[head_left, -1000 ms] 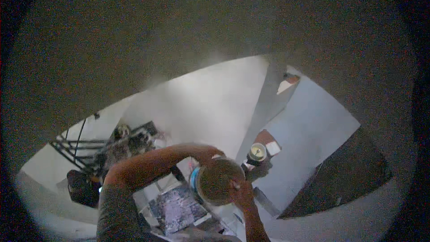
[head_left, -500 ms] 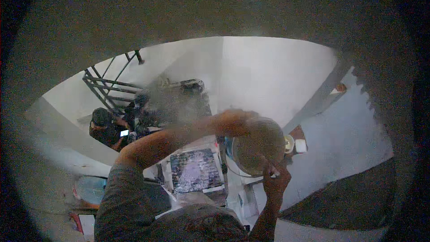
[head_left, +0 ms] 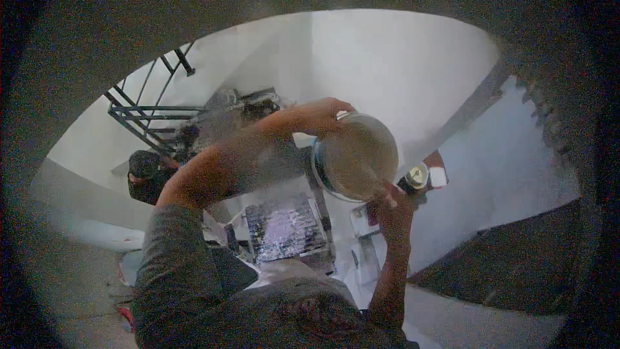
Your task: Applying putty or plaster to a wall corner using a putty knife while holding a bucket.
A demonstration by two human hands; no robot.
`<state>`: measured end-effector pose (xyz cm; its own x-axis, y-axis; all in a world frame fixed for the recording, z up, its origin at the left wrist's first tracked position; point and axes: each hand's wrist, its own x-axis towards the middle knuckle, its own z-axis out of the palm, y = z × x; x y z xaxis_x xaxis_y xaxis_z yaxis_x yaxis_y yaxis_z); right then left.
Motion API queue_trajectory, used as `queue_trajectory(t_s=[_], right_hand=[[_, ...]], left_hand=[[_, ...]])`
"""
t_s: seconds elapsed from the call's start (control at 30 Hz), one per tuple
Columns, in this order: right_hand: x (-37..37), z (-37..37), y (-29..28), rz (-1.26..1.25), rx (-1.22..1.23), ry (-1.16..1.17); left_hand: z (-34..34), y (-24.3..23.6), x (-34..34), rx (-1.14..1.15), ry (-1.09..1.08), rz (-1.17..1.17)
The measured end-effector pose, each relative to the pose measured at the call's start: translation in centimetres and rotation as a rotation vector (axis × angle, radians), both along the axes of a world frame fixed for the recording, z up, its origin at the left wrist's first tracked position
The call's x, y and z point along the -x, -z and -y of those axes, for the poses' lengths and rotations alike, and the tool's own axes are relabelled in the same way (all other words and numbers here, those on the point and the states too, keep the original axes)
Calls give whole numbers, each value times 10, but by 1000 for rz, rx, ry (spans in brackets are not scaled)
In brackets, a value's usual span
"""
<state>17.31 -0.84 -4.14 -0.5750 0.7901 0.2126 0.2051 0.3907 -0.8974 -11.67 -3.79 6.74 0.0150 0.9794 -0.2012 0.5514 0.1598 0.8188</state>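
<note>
- Round container (head_left: 358, 158), brownish within a paler rim, is held up in front of the wearer, right of centre; whether contents or a base shows, I cannot tell.
- Left hand (head_left: 323, 115) is clamped on its far-left rim, the arm reaching around the left side; some fingers are hidden.
- Right hand (head_left: 395, 210) is clamped on the near-right rim, forearm rising from the near edge.
- Reading: grips on roughly opposite sides probably share the load and check tipping; one hand alone would likely let it swing.
- Patterned panel (head_left: 282, 226) lies near-left of the container, between it and the wearer's body.
- Right side is tighter: a small pale cup (head_left: 416, 174) shows just beside the rim in view, with a white piece (head_left: 438, 176) beyond; depth between them unclear.
- Far side: a broad pale wall (head_left: 400, 58), seemingly the roomiest direction.
- Left: metal railing (head_left: 155, 113) and, nearer, a dark-capped person (head_left: 145, 178), both well apart from the container.
</note>
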Motion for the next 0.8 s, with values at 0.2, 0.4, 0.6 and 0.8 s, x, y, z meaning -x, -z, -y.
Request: queue_trajectory(t_s=[0.2, 0.4, 0.6, 0.8], right_hand=[[1, 0, 13, -217, 93, -4], [-1, 3, 18, -74, -69, 83], [-7, -6, 32, 3, -507, 49], [-36, 2, 6, -124, -139, 89]], left_hand=[[-5, 38, 12, -45, 23, 139], [-6, 43, 12, -65, 32, 66], [-6, 43, 10, -170, 24, -102], [11, -13, -43, -22, 25, -365]])
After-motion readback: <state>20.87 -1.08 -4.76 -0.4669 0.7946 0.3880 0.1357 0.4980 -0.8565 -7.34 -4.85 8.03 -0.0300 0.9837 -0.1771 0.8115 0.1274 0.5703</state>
